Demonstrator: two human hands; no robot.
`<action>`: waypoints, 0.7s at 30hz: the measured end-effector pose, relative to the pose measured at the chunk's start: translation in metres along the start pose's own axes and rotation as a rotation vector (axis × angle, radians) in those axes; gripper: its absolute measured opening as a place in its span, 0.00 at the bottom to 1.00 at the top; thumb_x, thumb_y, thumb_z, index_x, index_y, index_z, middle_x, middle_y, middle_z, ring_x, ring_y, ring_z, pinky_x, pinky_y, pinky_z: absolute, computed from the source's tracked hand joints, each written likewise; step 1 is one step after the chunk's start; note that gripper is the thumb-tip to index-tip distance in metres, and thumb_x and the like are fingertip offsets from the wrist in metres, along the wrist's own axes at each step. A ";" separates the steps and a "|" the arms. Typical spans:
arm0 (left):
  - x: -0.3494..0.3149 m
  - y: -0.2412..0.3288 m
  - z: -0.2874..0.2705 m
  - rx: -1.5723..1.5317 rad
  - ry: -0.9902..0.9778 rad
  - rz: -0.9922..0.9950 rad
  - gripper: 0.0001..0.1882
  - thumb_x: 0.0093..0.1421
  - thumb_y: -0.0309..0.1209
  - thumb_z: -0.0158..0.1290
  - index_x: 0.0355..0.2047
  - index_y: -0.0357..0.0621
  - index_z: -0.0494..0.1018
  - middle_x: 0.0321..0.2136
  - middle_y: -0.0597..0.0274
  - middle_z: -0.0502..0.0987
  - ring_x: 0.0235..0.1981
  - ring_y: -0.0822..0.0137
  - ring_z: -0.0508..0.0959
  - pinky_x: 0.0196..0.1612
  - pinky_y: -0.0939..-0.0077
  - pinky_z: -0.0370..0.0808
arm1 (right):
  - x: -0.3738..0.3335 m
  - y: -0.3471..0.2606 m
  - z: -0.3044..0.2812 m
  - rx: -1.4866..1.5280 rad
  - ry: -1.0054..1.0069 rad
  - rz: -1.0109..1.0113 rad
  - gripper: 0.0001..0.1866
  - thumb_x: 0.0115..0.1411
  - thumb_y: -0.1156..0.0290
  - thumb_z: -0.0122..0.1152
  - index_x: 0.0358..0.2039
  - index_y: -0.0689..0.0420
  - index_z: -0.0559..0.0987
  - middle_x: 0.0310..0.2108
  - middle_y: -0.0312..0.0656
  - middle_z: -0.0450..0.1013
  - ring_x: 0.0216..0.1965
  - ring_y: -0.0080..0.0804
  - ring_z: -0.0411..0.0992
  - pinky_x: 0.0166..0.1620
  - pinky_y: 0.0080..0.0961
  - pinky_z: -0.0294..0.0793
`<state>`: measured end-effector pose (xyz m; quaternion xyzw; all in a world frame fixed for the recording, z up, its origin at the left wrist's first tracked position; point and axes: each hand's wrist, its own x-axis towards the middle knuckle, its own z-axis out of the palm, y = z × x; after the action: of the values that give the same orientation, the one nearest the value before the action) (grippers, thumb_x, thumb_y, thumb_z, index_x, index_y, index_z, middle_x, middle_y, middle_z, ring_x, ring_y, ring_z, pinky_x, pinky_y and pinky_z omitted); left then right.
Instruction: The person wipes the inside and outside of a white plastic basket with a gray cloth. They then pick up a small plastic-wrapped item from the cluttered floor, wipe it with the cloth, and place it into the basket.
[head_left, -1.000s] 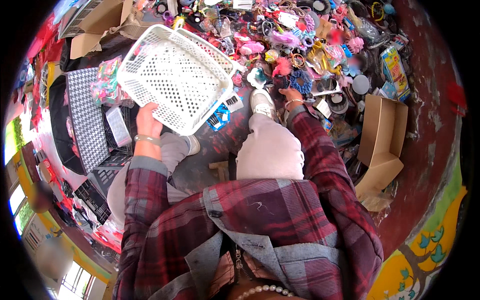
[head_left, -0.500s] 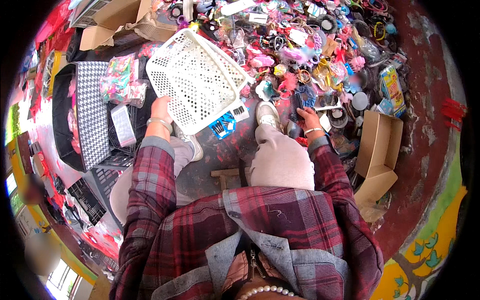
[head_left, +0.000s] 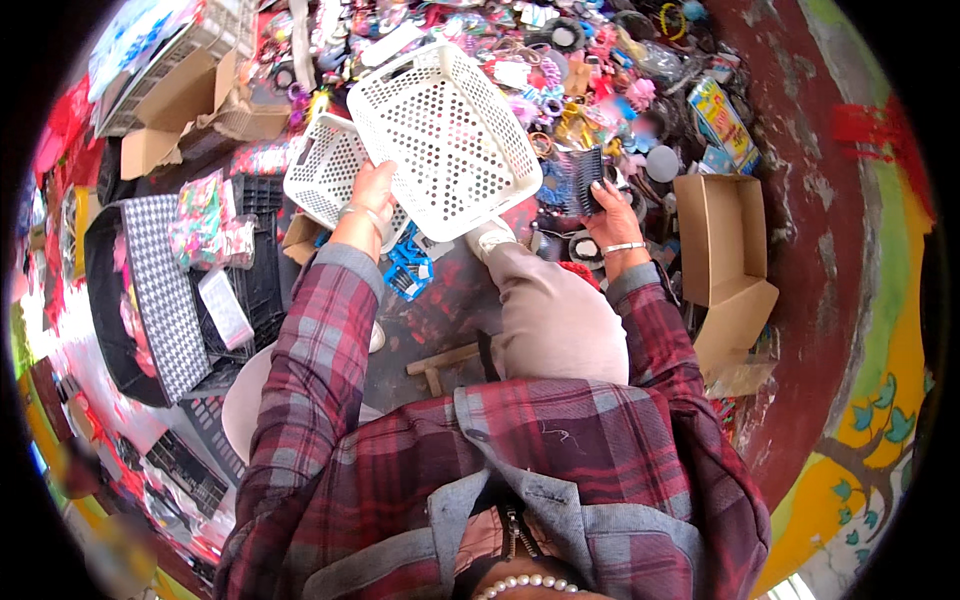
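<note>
The right hand (head_left: 616,220) pinches a dark comb (head_left: 588,182) between its fingers at one o'clock; the left's (head_left: 372,190) fingers curl over a white basket's (head_left: 475,206) rim toward twelve, where a firm grip should steady it. Beyond, accessories (head_left: 578,125) heap the floor (head_left: 425,325); a painted wall (head_left: 780,525) curves at four.

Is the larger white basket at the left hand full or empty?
The larger white basket is empty: its perforated bottom and sides show bare inside.

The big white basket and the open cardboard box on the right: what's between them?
Between them, the head view shows the right hand, the dark comb it holds, and some scattered accessories.
</note>
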<state>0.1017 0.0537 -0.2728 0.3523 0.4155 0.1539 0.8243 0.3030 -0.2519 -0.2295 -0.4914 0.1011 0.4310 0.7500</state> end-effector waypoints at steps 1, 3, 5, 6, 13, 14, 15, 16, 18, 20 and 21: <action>0.006 -0.004 0.010 0.031 0.003 -0.014 0.20 0.55 0.23 0.43 0.49 0.34 0.61 0.44 0.50 0.71 0.44 0.56 0.73 0.47 0.63 0.72 | -0.004 -0.006 -0.002 0.027 -0.030 -0.015 0.16 0.56 0.73 0.53 0.46 0.58 0.69 0.39 0.38 0.72 0.39 0.30 0.71 0.41 0.34 0.72; 0.014 -0.012 0.026 0.048 -0.013 0.028 0.22 0.55 0.24 0.44 0.51 0.34 0.58 0.46 0.48 0.69 0.46 0.56 0.71 0.47 0.66 0.70 | -0.008 -0.015 0.001 0.078 -0.066 -0.049 0.15 0.56 0.73 0.53 0.45 0.59 0.69 0.38 0.38 0.72 0.40 0.30 0.71 0.44 0.32 0.70; 0.019 -0.015 0.040 0.286 0.160 0.200 0.23 0.55 0.25 0.44 0.52 0.33 0.57 0.46 0.47 0.68 0.47 0.57 0.70 0.48 0.69 0.69 | -0.013 -0.021 0.008 0.095 -0.086 -0.060 0.15 0.56 0.74 0.54 0.45 0.60 0.69 0.38 0.39 0.72 0.39 0.30 0.71 0.43 0.32 0.72; 0.018 -0.014 0.045 0.406 0.250 0.285 0.24 0.55 0.25 0.44 0.52 0.33 0.56 0.46 0.47 0.68 0.47 0.58 0.70 0.48 0.71 0.68 | -0.020 -0.026 0.018 0.102 -0.081 -0.072 0.15 0.55 0.75 0.54 0.45 0.60 0.69 0.38 0.39 0.72 0.38 0.29 0.71 0.42 0.31 0.72; -0.088 -0.001 0.147 0.115 -0.280 0.150 0.20 0.59 0.39 0.48 0.45 0.35 0.66 0.43 0.61 0.71 0.44 0.68 0.69 0.50 0.73 0.65 | -0.038 -0.029 0.072 -0.804 0.103 -0.913 0.16 0.50 0.80 0.55 0.43 0.60 0.73 0.33 0.40 0.72 0.34 0.33 0.71 0.38 0.23 0.70; -0.100 0.004 0.160 -0.095 -0.401 0.056 0.20 0.59 0.40 0.48 0.45 0.37 0.66 0.43 0.60 0.70 0.45 0.67 0.69 0.50 0.71 0.65 | -0.053 -0.040 0.094 -1.192 0.174 -1.187 0.18 0.48 0.81 0.55 0.42 0.59 0.73 0.32 0.43 0.72 0.33 0.39 0.70 0.37 0.27 0.70; -0.110 0.008 0.169 -0.302 -0.526 -0.041 0.20 0.59 0.40 0.48 0.46 0.38 0.65 0.43 0.60 0.70 0.45 0.66 0.69 0.51 0.69 0.65 | -0.059 -0.043 0.108 -1.236 0.148 -1.328 0.20 0.43 0.82 0.56 0.41 0.57 0.74 0.30 0.45 0.70 0.33 0.45 0.68 0.37 0.32 0.69; -0.119 0.015 0.176 -0.504 -0.648 -0.141 0.20 0.59 0.40 0.48 0.46 0.39 0.65 0.44 0.59 0.70 0.46 0.65 0.69 0.52 0.67 0.64 | -0.066 -0.045 0.118 -1.372 0.108 -1.489 0.21 0.42 0.80 0.58 0.41 0.57 0.74 0.31 0.43 0.69 0.33 0.42 0.68 0.37 0.32 0.69; -0.141 0.041 0.195 -0.473 -0.588 -0.022 0.18 0.60 0.38 0.47 0.46 0.42 0.65 0.42 0.59 0.70 0.45 0.64 0.69 0.51 0.66 0.65 | -0.093 -0.055 0.142 -1.451 -0.101 -1.529 0.23 0.41 0.78 0.60 0.42 0.57 0.73 0.32 0.43 0.68 0.34 0.40 0.67 0.37 0.32 0.68; -0.154 0.052 0.194 -0.478 -0.579 -0.081 0.16 0.59 0.34 0.47 0.46 0.44 0.65 0.39 0.58 0.72 0.43 0.63 0.70 0.48 0.63 0.68 | -0.116 -0.063 0.146 -1.375 -0.304 -1.360 0.27 0.43 0.77 0.60 0.48 0.57 0.71 0.39 0.45 0.69 0.40 0.42 0.67 0.43 0.31 0.68; -0.151 0.053 0.189 -0.480 -0.568 -0.036 0.15 0.59 0.33 0.47 0.46 0.43 0.66 0.35 0.58 0.73 0.40 0.63 0.71 0.47 0.63 0.69 | -0.123 -0.068 0.144 -1.284 -0.368 -1.299 0.27 0.44 0.76 0.61 0.49 0.57 0.70 0.40 0.45 0.69 0.42 0.43 0.67 0.45 0.30 0.68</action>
<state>0.1624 -0.0769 -0.0709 0.1703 0.1287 0.1285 0.9685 0.2400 -0.2103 -0.0433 -0.6963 -0.5717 -0.0286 0.4329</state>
